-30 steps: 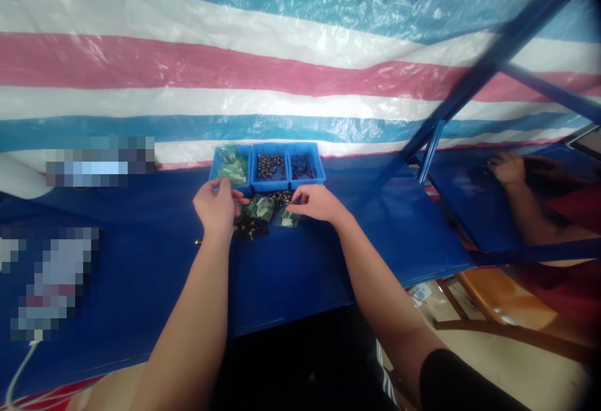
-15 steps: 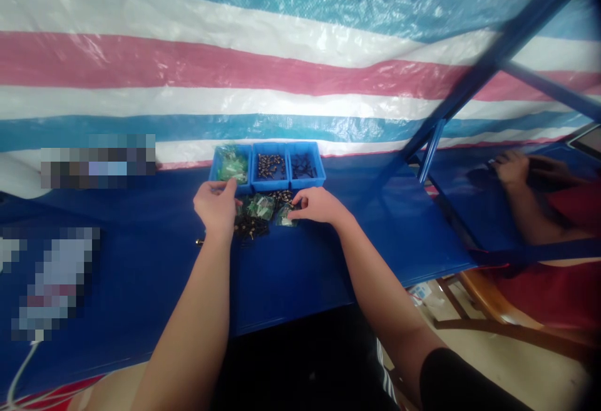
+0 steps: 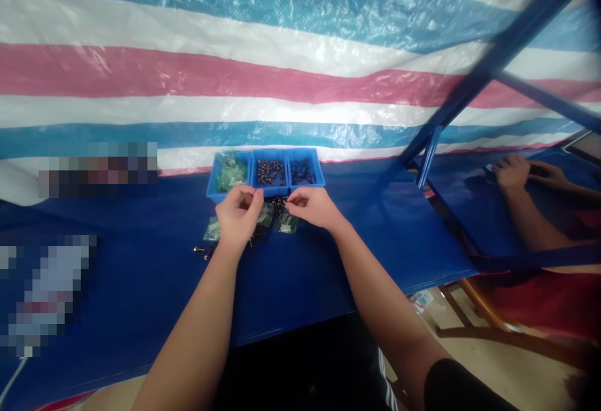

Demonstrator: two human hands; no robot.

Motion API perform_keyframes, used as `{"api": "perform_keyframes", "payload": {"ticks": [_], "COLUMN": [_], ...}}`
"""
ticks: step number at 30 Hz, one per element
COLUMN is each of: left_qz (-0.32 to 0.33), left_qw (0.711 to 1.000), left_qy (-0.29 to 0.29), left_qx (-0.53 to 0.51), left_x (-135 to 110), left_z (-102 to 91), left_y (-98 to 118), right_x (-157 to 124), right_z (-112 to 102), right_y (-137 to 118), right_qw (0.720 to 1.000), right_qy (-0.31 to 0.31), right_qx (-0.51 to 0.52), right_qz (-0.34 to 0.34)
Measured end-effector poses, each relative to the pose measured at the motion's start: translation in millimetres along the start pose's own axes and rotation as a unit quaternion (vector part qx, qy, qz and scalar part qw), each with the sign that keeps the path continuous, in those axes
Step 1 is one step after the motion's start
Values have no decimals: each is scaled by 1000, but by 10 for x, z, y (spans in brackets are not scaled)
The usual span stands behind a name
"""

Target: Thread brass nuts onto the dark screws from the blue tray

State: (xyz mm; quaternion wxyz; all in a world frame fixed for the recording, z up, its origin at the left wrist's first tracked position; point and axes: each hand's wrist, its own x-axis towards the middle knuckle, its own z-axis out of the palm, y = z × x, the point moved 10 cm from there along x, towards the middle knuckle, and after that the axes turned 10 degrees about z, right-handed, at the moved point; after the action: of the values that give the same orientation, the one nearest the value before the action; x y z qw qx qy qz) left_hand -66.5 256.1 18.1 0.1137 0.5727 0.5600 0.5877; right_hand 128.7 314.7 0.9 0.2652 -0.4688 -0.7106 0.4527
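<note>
My left hand (image 3: pixel 239 212) is closed in a pinch over the left part of a pile of small parts; what its fingertips hold, if anything, is too small to make out. My right hand (image 3: pixel 312 205) pinches at the pile's right side, its fingertips close to dark metal screws (image 3: pixel 278 203). Small clear packets lie in the pile: one packet (image 3: pixel 285 223) below my right fingers, another packet (image 3: pixel 212 229) left of my left hand. Behind stand three joined blue bins: the left bin (image 3: pixel 211 187) with greenish packets, the middle bin (image 3: pixel 270 192) with brassy screws, the right bin (image 3: pixel 306 185) with dark screws.
A few loose screws (image 3: pixel 199 250) lie left of the pile on the blue table (image 3: pixel 291 286). A striped plastic sheet (image 3: pixel 235 72) hangs behind. To the right is a blue metal frame (image 3: pixel 462 91); beyond it are another person's hands (image 3: pixel 514 171). A chair (image 3: pixel 488 311) stands at lower right.
My left hand has moved right towards my right hand, uncovering a packet at the pile's left. My right hand has shifted slightly left. The view has tilted up a little.
</note>
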Motion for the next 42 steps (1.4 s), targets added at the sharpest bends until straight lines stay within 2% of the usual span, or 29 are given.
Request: {"api": "perform_keyframes", "payload": {"ticks": [5, 7, 11, 18, 30, 42], "left_qz": [71, 86, 94, 82, 66, 53], "left_qw": [993, 988, 982, 978, 980, 975], "left_qy": [-94, -126, -155, -177, -176, -199], "left_qx": [23, 35, 56, 75, 72, 87], "left_x": [-23, -43, -82, -92, -86, -104], "left_z": [187, 265, 348, 378, 376, 423], "left_y": [172, 194, 193, 165, 172, 116], "right_x": [18, 22, 21, 23, 47, 47], "right_z": [-6, -24, -48, -2, 33, 42], "right_y": [-16, -23, -49, -40, -38, -25], "right_qw": [993, 991, 992, 994, 992, 994], "right_qy": [36, 50, 60, 46, 35, 40], "right_qx": [107, 116, 106, 94, 112, 93], "right_qz": [-29, -35, -40, -32, -56, -38]}}
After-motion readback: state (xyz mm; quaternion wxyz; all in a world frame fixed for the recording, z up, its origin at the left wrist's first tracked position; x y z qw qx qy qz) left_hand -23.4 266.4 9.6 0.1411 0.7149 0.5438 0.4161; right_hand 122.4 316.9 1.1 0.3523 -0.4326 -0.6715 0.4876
